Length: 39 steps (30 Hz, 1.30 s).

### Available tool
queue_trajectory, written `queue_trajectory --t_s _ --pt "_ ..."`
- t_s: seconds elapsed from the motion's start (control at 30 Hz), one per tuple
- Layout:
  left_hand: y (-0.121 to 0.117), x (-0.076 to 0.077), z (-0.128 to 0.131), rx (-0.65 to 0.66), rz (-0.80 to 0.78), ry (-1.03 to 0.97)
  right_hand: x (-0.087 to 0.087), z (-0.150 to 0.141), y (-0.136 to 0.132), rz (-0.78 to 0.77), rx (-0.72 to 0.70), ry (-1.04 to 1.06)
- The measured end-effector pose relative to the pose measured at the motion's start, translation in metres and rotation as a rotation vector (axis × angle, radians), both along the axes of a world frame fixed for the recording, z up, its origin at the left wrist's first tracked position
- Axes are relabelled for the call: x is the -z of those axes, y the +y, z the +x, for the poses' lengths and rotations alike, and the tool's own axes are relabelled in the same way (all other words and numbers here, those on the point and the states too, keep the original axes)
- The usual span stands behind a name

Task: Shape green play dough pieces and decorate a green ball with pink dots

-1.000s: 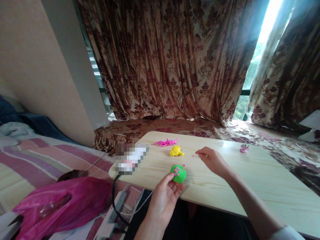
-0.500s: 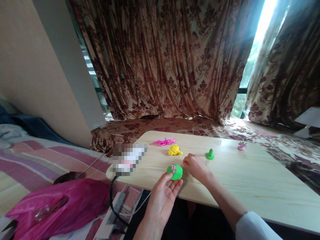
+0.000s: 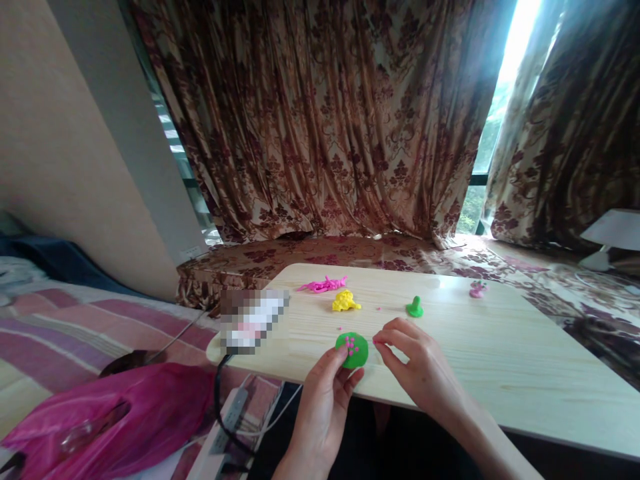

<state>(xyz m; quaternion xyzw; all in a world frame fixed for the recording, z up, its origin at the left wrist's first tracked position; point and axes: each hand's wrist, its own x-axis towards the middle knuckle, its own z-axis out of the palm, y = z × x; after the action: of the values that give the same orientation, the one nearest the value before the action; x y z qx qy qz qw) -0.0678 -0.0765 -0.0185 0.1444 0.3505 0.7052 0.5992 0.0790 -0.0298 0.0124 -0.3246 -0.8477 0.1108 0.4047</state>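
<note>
My left hand holds a round green clay piece by its edge, thumb on top and fingers beneath. Small pink dots are clustered on its upper face. Just to the right, my right hand pinches a tiny pink clay ball between thumb and forefinger, apart from the green piece. Two loose pink bits lie on the table, one behind the green piece and another farther back. A lumpy yellow clay piece and tangled pink clay strands lie beyond my hands.
A green clay stem on a flat base stands on the wooden table. Farther right is a small pink clay figure. A blurred-out object with a black cable lies at the left edge, near a pink plastic bag.
My right hand has lifted off the table surface and turned, now showing a pink ball in its pinch. Loose pink bits it covered are visible. The green piece has tilted toward me slightly.
</note>
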Motion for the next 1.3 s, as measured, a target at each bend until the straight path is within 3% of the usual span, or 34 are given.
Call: queue_trajectory --t_s 0.57,1.3 --pt "-0.007 -0.002 0.006 0.056 0.073 0.002 -0.010 -0.006 -0.013 0.126 0.033 -0.208" --pt "-0.002 0.003 0.002 0.041 0.030 -0.084 -0.005 -0.009 -0.018 0.080 0.001 -0.147"
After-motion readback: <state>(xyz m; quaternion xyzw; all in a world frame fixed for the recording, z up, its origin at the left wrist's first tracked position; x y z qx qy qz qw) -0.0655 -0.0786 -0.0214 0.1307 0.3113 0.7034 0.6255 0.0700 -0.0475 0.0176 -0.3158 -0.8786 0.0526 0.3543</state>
